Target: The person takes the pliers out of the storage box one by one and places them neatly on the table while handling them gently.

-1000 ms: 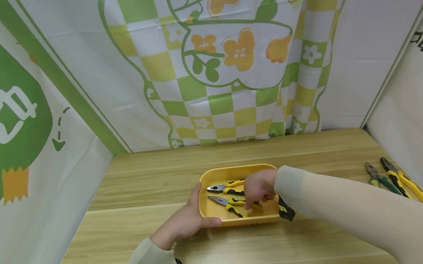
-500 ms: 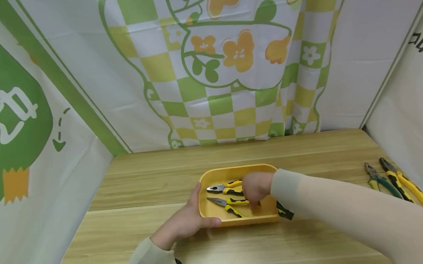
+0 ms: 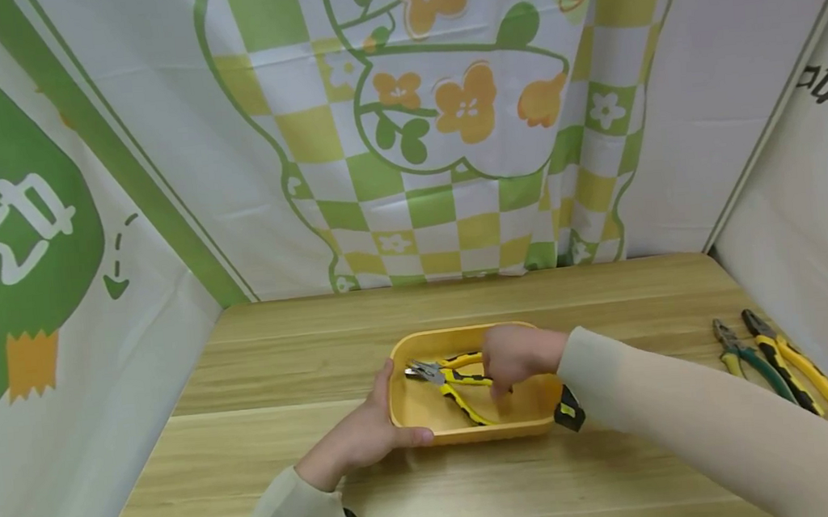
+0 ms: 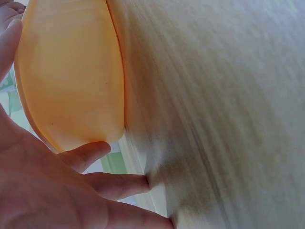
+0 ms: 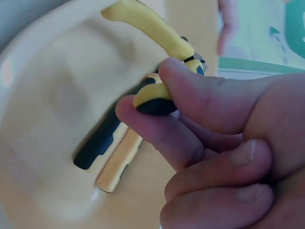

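Observation:
My right hand (image 3: 515, 354) reaches into the yellow tray (image 3: 537, 429). Its thumb and forefinger pinch one handle end of yellow-and-black needle-nose pliers (image 3: 460, 403), plainest in the right wrist view, where the pliers' other handle (image 5: 152, 24) spreads away. The remaining fingers are curled in toward the palm. In the head view the pliers' metal nose overlaps the head of a second pair of pliers (image 3: 460, 360) lying in the tray. My left hand (image 3: 365, 429) steadies the tray's left end, thumb over the near rim, fingers straight and splayed along the outside wall (image 4: 76, 71).
On the table's right side lie green-handled pliers (image 3: 753, 357) and larger yellow-and-black pliers (image 3: 794, 362), side by side. The wooden table (image 3: 268, 351) meets a printed curtain (image 3: 434, 232) at the back, with white cloth walls at both sides.
The right hand has taken hold of the needle-nose pliers, and their nose has shifted away from me, onto the other pliers. The left hand and tray have stayed in place.

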A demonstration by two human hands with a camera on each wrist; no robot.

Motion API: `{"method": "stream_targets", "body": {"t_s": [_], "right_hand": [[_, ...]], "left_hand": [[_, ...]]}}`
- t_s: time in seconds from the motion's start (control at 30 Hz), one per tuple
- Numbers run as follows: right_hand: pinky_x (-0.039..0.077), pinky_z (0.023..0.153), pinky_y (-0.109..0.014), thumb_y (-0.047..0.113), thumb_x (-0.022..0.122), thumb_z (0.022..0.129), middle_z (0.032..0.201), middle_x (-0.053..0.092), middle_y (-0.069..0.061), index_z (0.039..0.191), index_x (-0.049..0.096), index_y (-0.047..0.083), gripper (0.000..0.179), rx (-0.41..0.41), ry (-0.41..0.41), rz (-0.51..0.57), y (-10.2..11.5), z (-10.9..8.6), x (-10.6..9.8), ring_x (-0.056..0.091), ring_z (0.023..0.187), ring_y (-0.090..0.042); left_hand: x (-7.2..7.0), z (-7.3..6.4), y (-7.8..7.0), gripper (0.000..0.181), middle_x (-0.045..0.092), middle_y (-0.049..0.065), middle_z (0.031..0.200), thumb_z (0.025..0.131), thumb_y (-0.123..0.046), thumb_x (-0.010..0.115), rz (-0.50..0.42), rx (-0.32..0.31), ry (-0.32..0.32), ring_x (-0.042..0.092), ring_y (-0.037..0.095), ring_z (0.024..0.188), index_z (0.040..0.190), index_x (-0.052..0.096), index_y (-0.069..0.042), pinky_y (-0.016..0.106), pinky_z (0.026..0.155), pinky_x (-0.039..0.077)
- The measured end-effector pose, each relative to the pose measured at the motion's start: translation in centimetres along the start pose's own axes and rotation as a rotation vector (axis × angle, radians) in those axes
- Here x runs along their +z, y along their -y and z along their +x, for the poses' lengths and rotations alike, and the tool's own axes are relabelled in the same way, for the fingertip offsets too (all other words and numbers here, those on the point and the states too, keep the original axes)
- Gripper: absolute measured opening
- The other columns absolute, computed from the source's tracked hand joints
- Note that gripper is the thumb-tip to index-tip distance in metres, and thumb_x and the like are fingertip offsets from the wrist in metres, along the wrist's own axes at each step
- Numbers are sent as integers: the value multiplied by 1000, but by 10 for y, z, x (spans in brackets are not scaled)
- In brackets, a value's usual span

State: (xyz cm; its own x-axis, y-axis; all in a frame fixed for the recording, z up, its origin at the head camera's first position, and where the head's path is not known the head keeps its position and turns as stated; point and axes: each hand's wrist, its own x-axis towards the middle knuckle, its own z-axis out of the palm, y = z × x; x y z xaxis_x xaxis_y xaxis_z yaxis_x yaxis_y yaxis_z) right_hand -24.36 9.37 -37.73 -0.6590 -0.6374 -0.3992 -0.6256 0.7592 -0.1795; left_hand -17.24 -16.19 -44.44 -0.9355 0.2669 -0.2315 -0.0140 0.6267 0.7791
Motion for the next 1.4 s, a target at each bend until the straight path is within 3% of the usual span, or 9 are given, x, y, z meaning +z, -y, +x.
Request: {"method": "stream_targets", "body": {"t_s": [0.1,0.17,0.23,0.3,0.4,0.67,1.1,1.23,1.4], "right_hand": [[19,49,-26,12,76,83,50,23,8,54,41,17,46,58,-66,218,-5,-8,-2,18,49,-8],[22,50,-26,11,76,84,53,29,7,56,49,16,39,70,-92,270,-9,-12,-3,23,51,-10],[34,53,-26,13,78,84,60,46,8,64,63,13,25,93,-119,296,-13,-16,-5,37,56,-7],[48,65,-31,16,79,84,77,64,5,80,76,10,8,121,-133,327,-16,-20,-7,54,70,-10],[53,84,-40,19,81,84,105,72,-1,102,79,10,20,159,-157,376,-21,-25,-9,64,96,-18],[47,68,-35,16,78,86,82,68,4,83,77,13,4,140,-237,491,-34,-40,-7,55,74,-16],[48,78,-43,10,70,91,92,69,-2,94,76,5,8,182,-338,660,-71,-75,11,58,88,-21],[49,81,-47,8,68,92,94,69,-4,95,76,3,10,204,-351,663,-88,-90,16,60,92,-23],[44,72,-39,9,68,91,97,69,-7,89,76,5,9,254,-344,604,-108,-110,24,55,85,-23]], "left_hand": [[0,0,0,134,33,32,151,70,-51,88,12,6,-7,45,38,128,160,-3,-8,55,107,32],[0,-1,0,135,34,33,150,70,-51,88,19,7,-11,46,39,128,160,-3,-9,55,107,32],[0,-1,-1,135,34,33,150,70,-52,88,20,2,-13,46,39,127,160,-3,-10,55,107,32],[0,-1,-1,135,34,33,150,70,-53,87,25,-4,-12,47,39,127,160,-4,-11,55,106,33],[0,0,-2,135,34,33,150,70,-53,87,27,-11,-8,47,38,127,160,-4,-11,56,106,33],[0,1,-2,134,34,33,150,71,-51,87,26,-13,-10,47,37,126,160,-4,-10,55,106,32],[1,1,-3,134,32,30,152,71,-53,87,38,-16,-5,45,36,129,160,-4,-12,54,107,31],[1,1,-3,134,29,31,153,71,-51,87,38,-13,-10,43,38,131,160,-4,-11,55,108,31],[1,1,-4,133,27,31,154,71,-50,88,30,-10,-6,42,38,131,160,-4,-10,54,108,30]]}}
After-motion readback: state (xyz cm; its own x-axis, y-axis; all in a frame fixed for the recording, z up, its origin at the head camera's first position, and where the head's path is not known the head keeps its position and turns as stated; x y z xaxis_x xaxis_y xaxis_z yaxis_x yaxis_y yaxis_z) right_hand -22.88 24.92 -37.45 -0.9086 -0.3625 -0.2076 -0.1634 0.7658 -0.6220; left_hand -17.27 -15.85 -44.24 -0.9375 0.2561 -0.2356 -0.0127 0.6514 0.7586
